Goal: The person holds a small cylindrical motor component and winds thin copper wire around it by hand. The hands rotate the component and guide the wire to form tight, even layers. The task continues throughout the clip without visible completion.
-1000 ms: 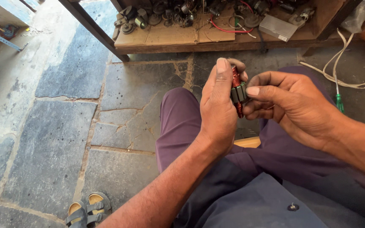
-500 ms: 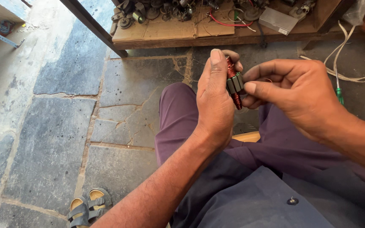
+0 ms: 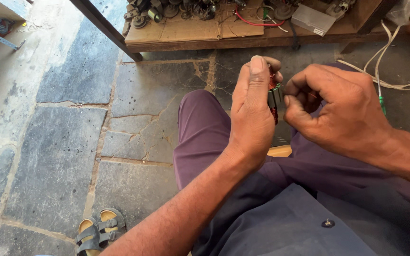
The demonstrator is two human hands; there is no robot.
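Firmly in left hand (image 3: pixel 252 118) — wound coil (image 3: pixel 274 95)

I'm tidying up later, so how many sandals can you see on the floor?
1 sandal, lying on the stone floor at the bottom edge, left of the person's left forearm. Its mate may be out of frame or hidden.

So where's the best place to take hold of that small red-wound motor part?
Probably by its grey metal middle band, from the right. The red-wound motor part stands upright in the left hand, whose fingers cover its left side; the red windings look delicate. The right hand is beside that open side.
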